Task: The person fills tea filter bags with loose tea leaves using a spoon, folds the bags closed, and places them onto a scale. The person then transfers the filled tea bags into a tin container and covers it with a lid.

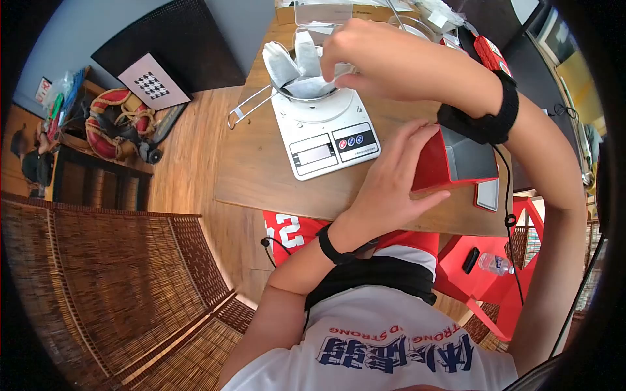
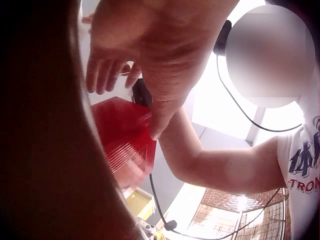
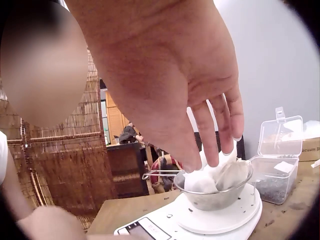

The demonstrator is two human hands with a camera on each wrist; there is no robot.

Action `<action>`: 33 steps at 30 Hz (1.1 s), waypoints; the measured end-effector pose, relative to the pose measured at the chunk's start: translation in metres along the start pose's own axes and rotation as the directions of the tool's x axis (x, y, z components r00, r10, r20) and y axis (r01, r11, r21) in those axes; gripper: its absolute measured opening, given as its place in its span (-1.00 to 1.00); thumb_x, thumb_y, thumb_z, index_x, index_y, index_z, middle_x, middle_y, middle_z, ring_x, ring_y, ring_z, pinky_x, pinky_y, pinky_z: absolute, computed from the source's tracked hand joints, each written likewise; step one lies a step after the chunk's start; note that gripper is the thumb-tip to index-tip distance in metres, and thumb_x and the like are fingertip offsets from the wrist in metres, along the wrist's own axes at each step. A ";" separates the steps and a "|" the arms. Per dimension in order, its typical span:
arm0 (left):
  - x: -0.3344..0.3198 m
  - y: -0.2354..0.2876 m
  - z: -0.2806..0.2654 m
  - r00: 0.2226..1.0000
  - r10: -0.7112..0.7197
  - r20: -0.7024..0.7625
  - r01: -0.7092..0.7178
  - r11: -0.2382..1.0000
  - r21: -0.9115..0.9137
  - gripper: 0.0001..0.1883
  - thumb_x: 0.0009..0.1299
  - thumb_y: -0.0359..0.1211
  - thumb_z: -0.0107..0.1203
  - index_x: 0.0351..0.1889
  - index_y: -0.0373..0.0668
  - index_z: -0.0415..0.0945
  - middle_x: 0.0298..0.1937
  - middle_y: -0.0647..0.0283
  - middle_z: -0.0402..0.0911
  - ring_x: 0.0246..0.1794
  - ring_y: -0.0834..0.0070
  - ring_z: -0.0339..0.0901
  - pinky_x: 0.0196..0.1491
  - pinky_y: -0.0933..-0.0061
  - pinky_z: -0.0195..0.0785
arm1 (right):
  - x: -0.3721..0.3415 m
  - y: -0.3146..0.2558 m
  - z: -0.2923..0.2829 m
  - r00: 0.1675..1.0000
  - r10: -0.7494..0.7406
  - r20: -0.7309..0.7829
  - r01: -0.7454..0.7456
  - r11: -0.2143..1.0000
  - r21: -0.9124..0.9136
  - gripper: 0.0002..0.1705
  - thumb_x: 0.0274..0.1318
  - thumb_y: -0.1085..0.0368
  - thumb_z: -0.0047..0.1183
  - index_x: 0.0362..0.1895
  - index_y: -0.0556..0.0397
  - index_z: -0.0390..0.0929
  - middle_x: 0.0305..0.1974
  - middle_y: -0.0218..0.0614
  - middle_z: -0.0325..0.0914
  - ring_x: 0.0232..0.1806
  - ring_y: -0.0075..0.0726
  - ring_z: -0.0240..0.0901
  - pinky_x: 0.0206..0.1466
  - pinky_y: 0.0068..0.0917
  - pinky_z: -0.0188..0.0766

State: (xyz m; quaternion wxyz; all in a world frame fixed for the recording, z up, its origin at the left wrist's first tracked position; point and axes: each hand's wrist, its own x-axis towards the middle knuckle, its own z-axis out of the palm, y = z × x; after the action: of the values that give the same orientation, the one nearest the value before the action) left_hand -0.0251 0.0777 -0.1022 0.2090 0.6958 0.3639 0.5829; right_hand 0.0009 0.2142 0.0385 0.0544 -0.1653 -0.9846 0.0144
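Observation:
A metal strainer [image 3: 211, 200] with a wire handle sits on a white digital scale [image 1: 287, 124], holding several white pouches [image 1: 280, 65]. My right hand [image 1: 375, 58] is over the strainer's right side; in the right wrist view its fingers [image 3: 210, 145] point down, fairly straight, by the pouches, and whether a tip touches one I cannot tell. My left hand [image 1: 388, 179] lies along the left side of a red box [image 1: 432, 164] with a dark interior, fingers extended and thumb apart, seen also in the left wrist view. The right wrist hangs above the box's far end.
A clear lidded container [image 3: 275, 180] with dark bits stands behind the scale. A small white tray with a red edge [image 1: 487, 194] lies right of the red box. Dark crumbs dot the table [image 1: 254, 169]. A red stool [image 1: 456, 267] holding a bottle [image 1: 494, 264] stands at the lower right.

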 end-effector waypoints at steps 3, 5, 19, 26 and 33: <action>0.002 0.006 -0.001 0.996 -0.041 0.081 0.040 0.999 0.007 -0.05 0.23 -0.22 0.47 0.50 -0.28 0.14 0.42 -0.16 0.25 0.41 -0.13 0.29 0.42 0.03 0.23 | 0.017 -0.010 0.000 0.974 0.074 0.213 -0.099 0.989 0.107 -0.82 0.21 0.39 0.22 -0.11 0.11 0.75 -0.09 -0.12 0.70 0.05 0.02 0.60 0.21 -0.14 0.49; 0.007 0.007 -0.005 0.992 -0.026 0.123 0.023 1.000 0.020 -0.06 0.27 -0.23 0.43 0.51 -0.32 0.10 0.43 -0.19 0.23 0.42 -0.15 0.27 0.44 0.02 0.19 | 0.022 -0.014 -0.003 0.939 0.123 0.321 -0.132 0.991 0.007 -0.80 0.24 0.41 0.19 -0.08 0.13 0.76 -0.14 -0.10 0.71 0.02 -0.01 0.60 0.19 -0.16 0.51; 0.009 0.014 0.008 0.989 -0.043 0.142 0.023 0.990 0.140 0.10 0.24 -0.26 0.45 0.59 -0.42 -0.08 0.44 -0.25 0.26 0.45 -0.17 0.27 0.49 0.00 0.16 | -0.061 -0.004 -0.046 0.950 -0.187 -0.251 0.208 0.977 0.058 -0.78 0.30 0.31 0.13 -0.14 0.22 0.68 -0.29 -0.04 0.69 -0.29 0.02 0.62 -0.16 -0.26 0.52; 0.007 0.011 0.012 0.966 -0.145 0.213 0.122 0.986 0.117 0.18 0.18 -0.28 0.53 0.62 -0.34 -0.10 0.51 -0.16 0.22 0.49 -0.05 0.29 0.50 0.08 0.20 | -0.162 -0.028 -0.087 0.902 0.301 -0.310 -0.216 0.935 0.281 -0.92 0.23 0.46 0.19 -0.34 0.22 0.64 -0.35 -0.17 0.66 -0.29 -0.21 0.57 -0.13 -0.37 0.45; 0.021 0.013 0.014 0.953 -0.154 0.261 0.141 0.988 0.069 0.17 0.18 -0.30 0.53 0.63 -0.33 -0.09 0.50 -0.15 0.23 0.48 0.00 0.31 0.49 0.09 0.21 | -0.228 -0.013 -0.064 0.897 0.408 -0.171 -0.343 0.886 0.313 -0.81 0.18 0.42 0.24 -0.46 0.25 0.57 -0.48 -0.20 0.58 -0.37 -0.21 0.48 -0.20 -0.36 0.38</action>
State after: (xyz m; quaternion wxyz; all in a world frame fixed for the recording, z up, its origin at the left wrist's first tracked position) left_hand -0.0070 0.0868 -0.0823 0.2814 0.7435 0.3980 0.4579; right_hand 0.2180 0.1278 0.0796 0.1873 -0.3452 -0.9086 0.1418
